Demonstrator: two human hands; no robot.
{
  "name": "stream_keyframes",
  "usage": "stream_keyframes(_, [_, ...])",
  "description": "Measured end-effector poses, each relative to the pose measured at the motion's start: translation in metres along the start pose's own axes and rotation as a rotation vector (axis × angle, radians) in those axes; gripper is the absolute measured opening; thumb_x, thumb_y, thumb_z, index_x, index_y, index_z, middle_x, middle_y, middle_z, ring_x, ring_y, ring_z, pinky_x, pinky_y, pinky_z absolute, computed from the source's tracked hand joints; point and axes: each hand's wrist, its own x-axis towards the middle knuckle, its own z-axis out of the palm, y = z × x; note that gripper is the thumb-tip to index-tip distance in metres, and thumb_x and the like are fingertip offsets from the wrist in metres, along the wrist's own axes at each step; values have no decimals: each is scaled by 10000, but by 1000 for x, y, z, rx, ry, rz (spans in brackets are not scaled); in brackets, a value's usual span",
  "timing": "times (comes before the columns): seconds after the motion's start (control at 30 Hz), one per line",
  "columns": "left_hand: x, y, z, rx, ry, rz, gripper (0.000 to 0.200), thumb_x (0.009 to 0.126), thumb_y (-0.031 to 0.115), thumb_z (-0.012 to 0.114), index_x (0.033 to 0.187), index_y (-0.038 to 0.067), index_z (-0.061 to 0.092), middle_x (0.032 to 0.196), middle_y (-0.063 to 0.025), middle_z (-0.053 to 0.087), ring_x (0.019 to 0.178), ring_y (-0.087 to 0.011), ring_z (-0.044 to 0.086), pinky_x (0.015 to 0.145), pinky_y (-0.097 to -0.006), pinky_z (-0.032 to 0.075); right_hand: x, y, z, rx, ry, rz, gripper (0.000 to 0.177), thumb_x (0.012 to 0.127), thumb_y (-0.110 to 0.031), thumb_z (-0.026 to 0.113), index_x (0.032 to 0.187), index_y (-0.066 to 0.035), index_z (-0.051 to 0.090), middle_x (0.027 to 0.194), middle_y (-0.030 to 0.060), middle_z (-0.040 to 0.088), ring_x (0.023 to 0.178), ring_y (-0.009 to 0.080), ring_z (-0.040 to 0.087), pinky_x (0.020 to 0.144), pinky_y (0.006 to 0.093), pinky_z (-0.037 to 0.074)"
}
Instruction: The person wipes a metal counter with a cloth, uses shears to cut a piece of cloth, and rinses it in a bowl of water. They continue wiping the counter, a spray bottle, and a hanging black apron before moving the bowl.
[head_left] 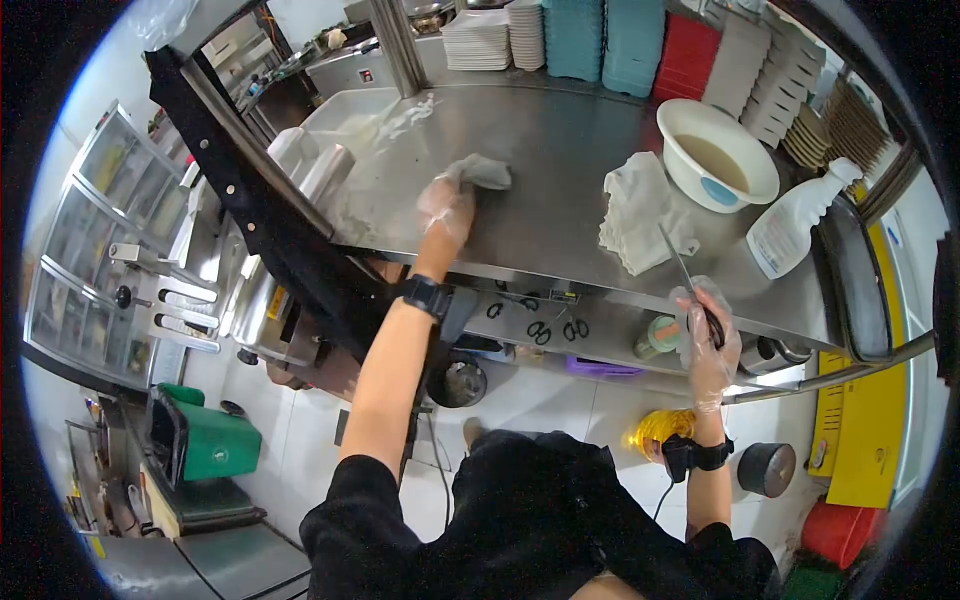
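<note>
In a clear plastic glove, my left hand [447, 208] is closed around a greyish cloth [487, 172] on the stainless steel counter [560, 150]. My right hand [712, 335], also gloved, grips the dark handle of a knife [676, 256]. Its blade points up and forward over the counter's front edge, close to a white folded cloth [640, 200]. Behind that cloth sits a white basin [750, 196] holding cloudy liquid. A white spray bottle [795, 225] stands at the right, beyond my right hand.
Stacked trays and containers [575, 40] line the counter's back. A metal post and black strip [270, 230] border the left. Several scissors [540, 330] lie on the shelf below. On the floor are a green bin [215, 440], a yellow bottle [660, 432] and a dark pot [766, 470].
</note>
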Motion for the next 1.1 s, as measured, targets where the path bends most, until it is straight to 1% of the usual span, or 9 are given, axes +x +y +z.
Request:
stream_keyframes(0.13, [13, 70, 5, -242, -10, 8, 323, 918, 198, 560, 1227, 144, 634, 1068, -194, 692, 1001, -387, 658, 853, -478, 526, 3, -3, 13, -15, 36, 8, 295, 1010, -86, 560, 1270, 51, 591, 1071, 136, 713, 981, 128, 629, 907, 246, 469])
stream_keyframes(0.2, [23, 92, 23, -374, -38, -33, 356, 904, 190, 559, 1254, 171, 625, 1067, -179, 700, 1009, -376, 665, 872, -446, 523, 5, -2, 18, -18, 50, 0, 282, 1002, -153, 584, 1241, -12, 634, 1085, 90, 734, 923, 101, 661, 662, 204, 501])
stream_keyframes(0.43, [52, 120, 59, -534, 123, 22, 513, 861, 210, 617, 1351, 98, 518, 1330, -190, 560, 1250, -400, 504, 993, -464, 456, 7, -2, 21, -28, 69, -9, 286, 999, -176, 593, 1226, -9, 641, 1079, 67, 739, 932, 93, 663, 668, 205, 499])
stream_keyframes(0.5, [35, 104, 39, -279, -8, 307, 446, 846, 206, 641, 1271, 96, 564, 1256, -167, 601, 1186, -382, 539, 964, -468, 470, 11, 4, 19, -97, -31, 42, 261, 991, -182, 603, 1210, -51, 657, 1056, 60, 742, 878, 85, 661, 643, 225, 487])
stream_keyframes(0.57, [4, 75, 46, -347, 68, 274, 366, 896, 180, 638, 1260, 156, 608, 1261, -131, 613, 1182, -369, 562, 982, -434, 475, 17, 17, 30, -310, -74, -175, 244, 980, -184, 615, 1192, -75, 666, 1035, 64, 739, 852, 95, 663, 653, 246, 486])
stream_keyframes(0.7, [-37, 39, 31, -242, 175, 261, 306, 875, 35, 565, 1154, 134, 643, 1124, -113, 648, 1109, -379, 579, 916, -433, 494, 25, -37, 80, -396, -197, 113, 187, 945, -175, 654, 1105, -84, 687, 937, 127, 694, 645, 215, 663, 676, 347, 493])
stream_keyframes(0.77, [-41, 20, 25, -187, 242, 304, 276, 876, 24, 561, 1120, 127, 640, 1102, -91, 648, 1116, -362, 579, 941, -453, 492, 31, -19, 99, -356, -123, -149, 195, 939, -184, 660, 1093, -67, 687, 907, 160, 672, 601, 254, 648, 655, 361, 495])
stream_keyframes(0.83, [-43, 7, 23, -185, 293, 354, 214, 886, 12, 558, 1055, 116, 639, 1061, -71, 641, 1116, -355, 584, 986, -467, 481, 31, -21, 115, -351, -77, 84, 208, 934, -192, 665, 1091, -58, 686, 904, 175, 664, 673, 288, 659, 680, 366, 500])
stream_keyframes(1.1, [-49, 8, 15, -198, 287, 257, 176, 895, 51, 584, 1032, 140, 650, 1053, -38, 646, 1157, -355, 571, 952, -445, 483, 28, 3, 133, -413, -32, -76, 216, 951, -236, 637, 1058, -56, 689, 944, 194, 644, 836, 349, 644, 756, 412, 496])
